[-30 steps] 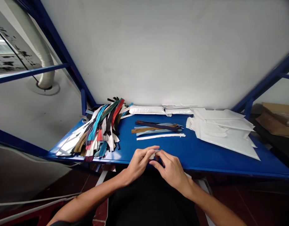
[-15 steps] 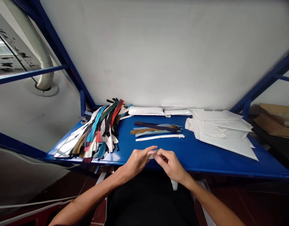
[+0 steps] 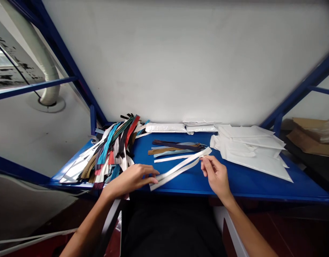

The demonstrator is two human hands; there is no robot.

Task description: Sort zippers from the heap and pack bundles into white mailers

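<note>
A long white zipper [image 3: 177, 171], its two tapes partly apart, is stretched between my hands over the front of the blue table. My right hand [image 3: 214, 173] pinches it near its right end. At its left end my left hand [image 3: 140, 176] has thumb and fingers closed on the tapes. Behind it, another white strip [image 3: 169, 158] lies on the table. Beyond that strip rests a small bundle of dark, brown and light blue zippers [image 3: 177, 147].
A big heap of many-coloured zippers [image 3: 110, 146] covers the table's left side. White plastic bags [image 3: 250, 146] are spread at the right. Filled white packages [image 3: 165, 127] lie along the wall. A cardboard box [image 3: 311, 135] stands at far right. Blue frame bars [image 3: 91, 117] flank the table.
My hands have moved apart and the white zipper is now stretched out between them above the table. Before, they were together near the table's front edge.
</note>
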